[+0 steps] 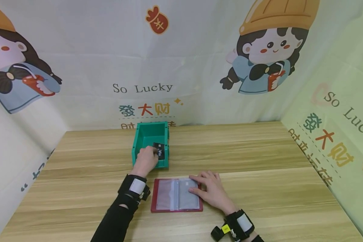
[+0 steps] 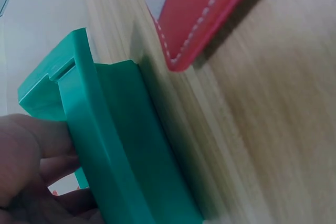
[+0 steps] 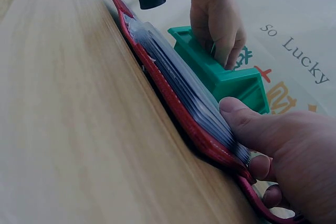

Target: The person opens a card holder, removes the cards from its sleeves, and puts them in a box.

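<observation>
The cloth backdrop (image 1: 196, 64) reads "So Lucky" and "發大财"; its lowest line is partly cut off. A dark card (image 1: 161, 152) lies in the green box (image 1: 165, 134), its long axis running away from the person, its sideways white letters too small to read surely. The left hand (image 1: 146, 160) reaches in with bent fingers over the card's edge; whether it grips cannot be told. On the counter (image 1: 254, 158), the red wallet (image 1: 164, 195) lies open, longer left to right. The right hand (image 1: 211, 190) holds its right edge, thumb on the clear sleeves (image 1: 187, 198).
</observation>
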Demonstrator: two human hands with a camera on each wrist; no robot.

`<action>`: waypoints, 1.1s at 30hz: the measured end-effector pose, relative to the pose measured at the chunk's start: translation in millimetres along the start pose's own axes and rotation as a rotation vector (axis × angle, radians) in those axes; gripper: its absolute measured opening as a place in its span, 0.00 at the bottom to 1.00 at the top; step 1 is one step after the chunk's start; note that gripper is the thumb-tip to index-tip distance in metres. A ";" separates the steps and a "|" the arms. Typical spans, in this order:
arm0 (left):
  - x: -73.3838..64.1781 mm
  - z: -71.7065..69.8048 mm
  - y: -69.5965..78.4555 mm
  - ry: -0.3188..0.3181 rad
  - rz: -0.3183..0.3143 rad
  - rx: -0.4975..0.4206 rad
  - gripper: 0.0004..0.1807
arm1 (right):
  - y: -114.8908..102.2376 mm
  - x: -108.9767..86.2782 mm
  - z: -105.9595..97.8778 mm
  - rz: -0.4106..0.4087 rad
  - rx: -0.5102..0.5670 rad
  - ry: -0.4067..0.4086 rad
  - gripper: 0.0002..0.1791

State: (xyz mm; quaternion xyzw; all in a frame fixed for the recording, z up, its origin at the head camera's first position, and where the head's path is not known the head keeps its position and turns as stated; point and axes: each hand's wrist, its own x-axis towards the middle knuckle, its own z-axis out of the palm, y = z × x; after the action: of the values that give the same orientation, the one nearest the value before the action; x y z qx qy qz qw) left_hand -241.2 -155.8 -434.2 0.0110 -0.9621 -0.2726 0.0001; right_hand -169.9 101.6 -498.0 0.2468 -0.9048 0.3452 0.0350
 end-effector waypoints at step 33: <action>-20.2 7.1 0.3 0.276 0.117 -0.067 0.12 | -0.7 0.7 -0.3 0.007 0.012 -0.006 0.21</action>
State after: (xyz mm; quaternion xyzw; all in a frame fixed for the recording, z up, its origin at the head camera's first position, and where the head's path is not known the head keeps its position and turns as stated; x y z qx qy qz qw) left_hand -221.1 -151.3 -439.9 -0.0076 -0.9423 -0.3001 0.1485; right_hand -170.2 101.1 -497.2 0.2447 -0.9038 0.3498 0.0294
